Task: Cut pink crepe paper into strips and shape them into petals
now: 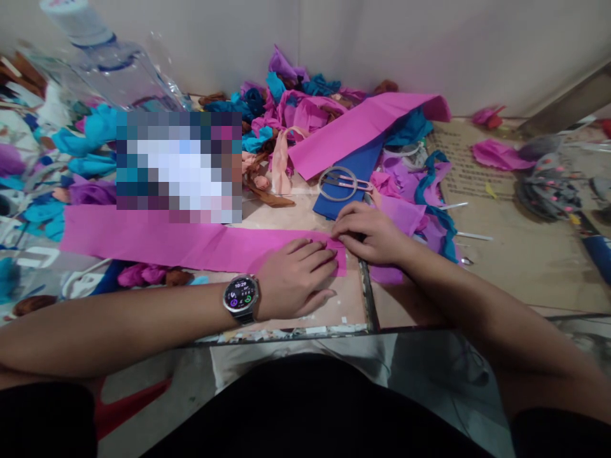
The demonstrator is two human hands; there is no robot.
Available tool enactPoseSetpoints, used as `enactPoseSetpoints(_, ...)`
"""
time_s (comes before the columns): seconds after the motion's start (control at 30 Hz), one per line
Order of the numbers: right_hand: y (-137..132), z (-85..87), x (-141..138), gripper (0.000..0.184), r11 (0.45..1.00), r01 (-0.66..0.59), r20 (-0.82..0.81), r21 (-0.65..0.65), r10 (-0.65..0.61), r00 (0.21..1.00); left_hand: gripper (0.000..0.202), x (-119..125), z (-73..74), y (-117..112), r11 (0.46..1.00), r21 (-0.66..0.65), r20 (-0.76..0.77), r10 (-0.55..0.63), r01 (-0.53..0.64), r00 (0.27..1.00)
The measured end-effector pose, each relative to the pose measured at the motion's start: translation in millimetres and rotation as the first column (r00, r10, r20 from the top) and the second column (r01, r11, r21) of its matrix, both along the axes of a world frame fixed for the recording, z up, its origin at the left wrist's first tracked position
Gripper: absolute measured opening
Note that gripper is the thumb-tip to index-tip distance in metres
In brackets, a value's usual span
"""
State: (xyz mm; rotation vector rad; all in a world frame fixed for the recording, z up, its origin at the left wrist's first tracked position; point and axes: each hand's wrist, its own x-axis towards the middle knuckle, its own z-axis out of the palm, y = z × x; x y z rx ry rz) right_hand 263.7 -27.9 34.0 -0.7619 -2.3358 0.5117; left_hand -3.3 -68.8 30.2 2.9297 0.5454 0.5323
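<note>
A long pink crepe paper strip (167, 238) lies across the table from left to centre. My left hand (296, 277), with a watch (241, 298) on its wrist, rests flat on the strip's right end, fingers stretched out. My right hand (370, 232) has its fingers curled together, pinching the same end of the strip at its corner. Just beyond my right hand lie scissors (341, 182) on a blue paper sheet (356, 181).
A second pink strip (363, 127) lies diagonally at the back. Crumpled pink, purple and blue paper scraps (296, 102) pile against the wall. A plastic bottle (109, 60) stands back left. Dark clutter (547, 187) sits at the right. The table's front edge (296, 332) runs below my hands.
</note>
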Motion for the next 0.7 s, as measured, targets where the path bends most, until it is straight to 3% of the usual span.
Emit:
enactPoseSetpoints(0.37, -0.6, -1.8, 1.0, 0.014, 0.997, 0.069, 0.025, -0.020, -0.068, 0.997, 0.061, 0.4, 0.6, -2.3, 0.998, -0.027, -0.092, 0.059, -0.062, 0.994)
enactPoseSetpoints(0.57, -2.2, -2.3, -1.9, 0.031, 0.981, 0.181, 0.121, -0.075, -0.171, 0.978, 0.064, 0.6, -1.5, -1.8, 0.996, -0.056, -0.133, 0.064, -0.072, 0.989)
enactPoseSetpoints(0.7, -3.0, -4.5, -4.1, 0.029, 0.970, 0.225, 0.137, -0.093, -0.211, 0.968, 0.063, 0.3, 1.2, -3.3, 0.998, -0.033, -0.104, 0.057, -0.061, 0.993)
